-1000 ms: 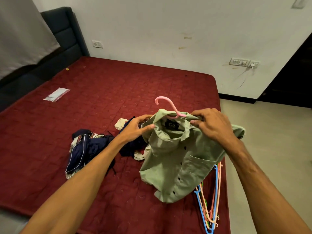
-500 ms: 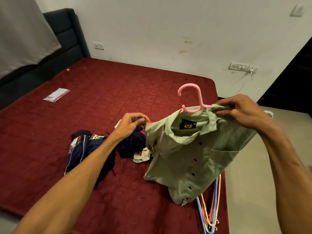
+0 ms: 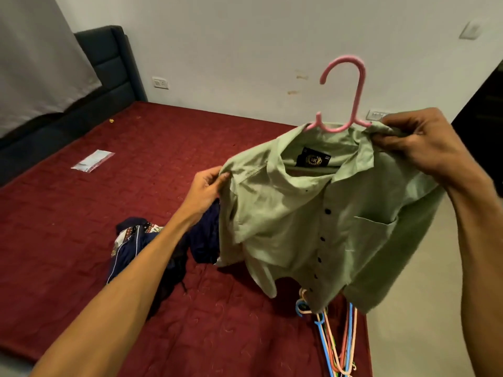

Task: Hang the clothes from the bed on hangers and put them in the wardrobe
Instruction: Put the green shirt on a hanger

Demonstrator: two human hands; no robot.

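A light green button-up shirt [image 3: 307,221] hangs in the air above the bed's right side on a pink hanger [image 3: 351,96], whose hook sticks up out of the collar. My right hand [image 3: 416,140] grips the shirt's right shoulder together with the hanger arm under it. My left hand [image 3: 208,186] pinches the shirt's left shoulder seam. A heap of dark blue and patterned clothes [image 3: 152,243] lies on the maroon bed [image 3: 81,235], partly behind my left forearm and the shirt.
A bunch of blue, orange and cream hangers [image 3: 337,341] lies at the bed's front right corner. A small clear plastic packet [image 3: 92,160] rests on the left of the bed. Dark headboard at the left, white wall behind, tiled floor and a dark doorway at the right.
Both hands have lifted the shirt and hanger off the bed and carried them up and to the right. The shirt has opened out and hangs freely.
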